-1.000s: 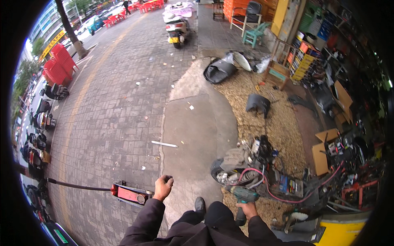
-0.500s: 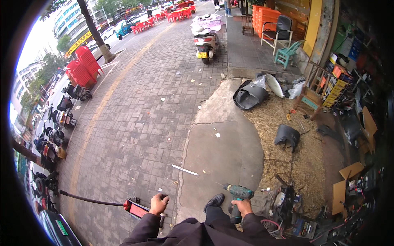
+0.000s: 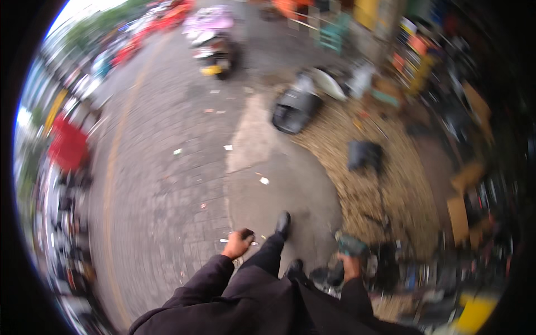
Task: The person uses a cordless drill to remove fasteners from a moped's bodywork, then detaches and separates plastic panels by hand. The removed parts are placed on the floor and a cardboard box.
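Note:
My right hand (image 3: 350, 267) is wrapped around the grip of a green and black cordless drill (image 3: 352, 245), low on the right. Motion smears the drill's front end, and its bit cannot be made out. My left hand (image 3: 239, 245) is curled closed ahead of my left sleeve. A small dark patch shows at its fingertips, too blurred to name. Behind that hand, bits of a thin white stick on the ground show on either side. One black shoe (image 3: 283, 224) is set forward on the concrete patch (image 3: 268, 195), between my two hands.
A black plastic shell (image 3: 297, 110) and a smaller dark cover (image 3: 364, 156) lie on the rough tan ground. Cluttered parts and cardboard (image 3: 458, 219) line the right side. A scooter (image 3: 213, 53) stands on the paving ahead, with red stacked chairs (image 3: 68, 144) at the left.
My view has swung and I have stepped forward, one foot now out ahead. The red-topped jack with a long handle at the lower left is out of sight. The drill stays in my right hand.

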Motion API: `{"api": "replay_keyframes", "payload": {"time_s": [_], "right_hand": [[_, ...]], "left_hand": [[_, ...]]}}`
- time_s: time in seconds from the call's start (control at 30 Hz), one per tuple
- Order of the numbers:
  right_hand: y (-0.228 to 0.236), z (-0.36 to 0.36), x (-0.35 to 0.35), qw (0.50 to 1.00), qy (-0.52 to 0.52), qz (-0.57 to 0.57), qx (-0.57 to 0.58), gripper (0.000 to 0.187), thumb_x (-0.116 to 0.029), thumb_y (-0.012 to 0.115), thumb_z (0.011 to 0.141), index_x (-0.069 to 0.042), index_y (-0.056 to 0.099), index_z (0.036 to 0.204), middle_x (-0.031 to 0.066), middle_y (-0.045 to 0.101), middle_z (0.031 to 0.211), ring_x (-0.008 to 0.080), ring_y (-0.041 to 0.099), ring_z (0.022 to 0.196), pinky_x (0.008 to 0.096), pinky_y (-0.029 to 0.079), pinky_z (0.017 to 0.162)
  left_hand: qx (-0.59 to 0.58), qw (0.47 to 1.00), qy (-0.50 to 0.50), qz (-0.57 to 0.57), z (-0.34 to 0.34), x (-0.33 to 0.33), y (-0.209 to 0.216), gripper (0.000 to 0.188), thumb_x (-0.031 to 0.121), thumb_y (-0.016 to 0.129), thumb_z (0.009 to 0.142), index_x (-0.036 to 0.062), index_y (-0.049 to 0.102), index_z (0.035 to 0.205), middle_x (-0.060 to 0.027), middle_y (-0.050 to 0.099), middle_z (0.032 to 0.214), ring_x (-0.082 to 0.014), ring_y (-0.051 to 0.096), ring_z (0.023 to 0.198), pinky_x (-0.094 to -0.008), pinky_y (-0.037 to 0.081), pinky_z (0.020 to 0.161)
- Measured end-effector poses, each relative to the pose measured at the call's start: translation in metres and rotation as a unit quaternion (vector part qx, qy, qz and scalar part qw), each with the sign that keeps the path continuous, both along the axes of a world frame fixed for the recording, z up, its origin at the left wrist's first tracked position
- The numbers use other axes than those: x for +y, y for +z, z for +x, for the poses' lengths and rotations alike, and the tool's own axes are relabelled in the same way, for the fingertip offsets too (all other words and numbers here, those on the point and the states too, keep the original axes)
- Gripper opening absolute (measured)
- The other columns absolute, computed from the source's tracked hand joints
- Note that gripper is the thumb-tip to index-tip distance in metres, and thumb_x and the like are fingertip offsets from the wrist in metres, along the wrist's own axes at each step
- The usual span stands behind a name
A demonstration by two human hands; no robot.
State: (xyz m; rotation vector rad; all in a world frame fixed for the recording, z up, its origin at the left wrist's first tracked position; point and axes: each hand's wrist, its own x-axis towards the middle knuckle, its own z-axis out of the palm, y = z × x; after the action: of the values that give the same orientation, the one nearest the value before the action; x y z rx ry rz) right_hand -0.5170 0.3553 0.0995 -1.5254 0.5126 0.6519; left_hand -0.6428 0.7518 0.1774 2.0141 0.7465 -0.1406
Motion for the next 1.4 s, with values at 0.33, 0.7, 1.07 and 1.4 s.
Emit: {"api": "replay_keyframes", "payload": {"time_s": [0.33,0.7,1.07,1.4], "right_hand": [[0.012,0.067,0.008,0.965,-0.225,-0.132,-0.003,0.048,-0.011,0.078,0.066,0.000,0.064,0.110,0.0117,0.067,0.109,0.0263,0.063,0.096,0.0387,0.049,0.083],[0.024,0.103,0.004,0.880,-0.440,-0.169,0.057,0.027,-0.004,0.076,0.066,0.000,0.067,0.091,0.0060,0.066,0.079,0.0170,0.061,0.071,0.0337,0.049,0.065],[0.014,0.228,-0.117,0.836,-0.540,-0.093,0.015,0.034,0.004,0.072,0.070,-0.002,0.063,0.103,0.0067,0.063,0.080,0.0202,0.062,0.065,0.0358,0.049,0.057],[0.093,0.298,-0.232,0.775,-0.627,-0.071,0.027,0.037,0.001,0.072,0.067,-0.001,0.061,0.102,0.0041,0.061,0.084,0.0182,0.060,0.069,0.0342,0.051,0.062]], "left_hand": [[0.029,0.978,-0.165,-0.128,0.271,0.055,-0.055,0.022,0.012,0.059,0.090,-0.0036,0.064,0.104,-0.0080,0.066,0.080,-0.0141,0.062,0.067,-0.0275,0.049,0.057],[-0.013,0.921,-0.339,-0.193,0.541,-0.092,-0.004,0.021,0.013,0.060,0.090,0.0007,0.062,0.107,-0.0028,0.062,0.084,-0.0096,0.056,0.067,-0.0232,0.045,0.058],[0.068,0.864,-0.476,-0.148,0.674,-0.278,0.000,0.021,0.014,0.058,0.092,0.0016,0.062,0.108,-0.0054,0.066,0.085,-0.0116,0.061,0.071,-0.0251,0.049,0.060],[0.093,0.765,-0.593,-0.234,0.770,-0.522,0.016,0.015,0.010,0.060,0.094,0.0011,0.062,0.105,-0.0027,0.064,0.082,-0.0086,0.059,0.069,-0.0237,0.047,0.060]]}}
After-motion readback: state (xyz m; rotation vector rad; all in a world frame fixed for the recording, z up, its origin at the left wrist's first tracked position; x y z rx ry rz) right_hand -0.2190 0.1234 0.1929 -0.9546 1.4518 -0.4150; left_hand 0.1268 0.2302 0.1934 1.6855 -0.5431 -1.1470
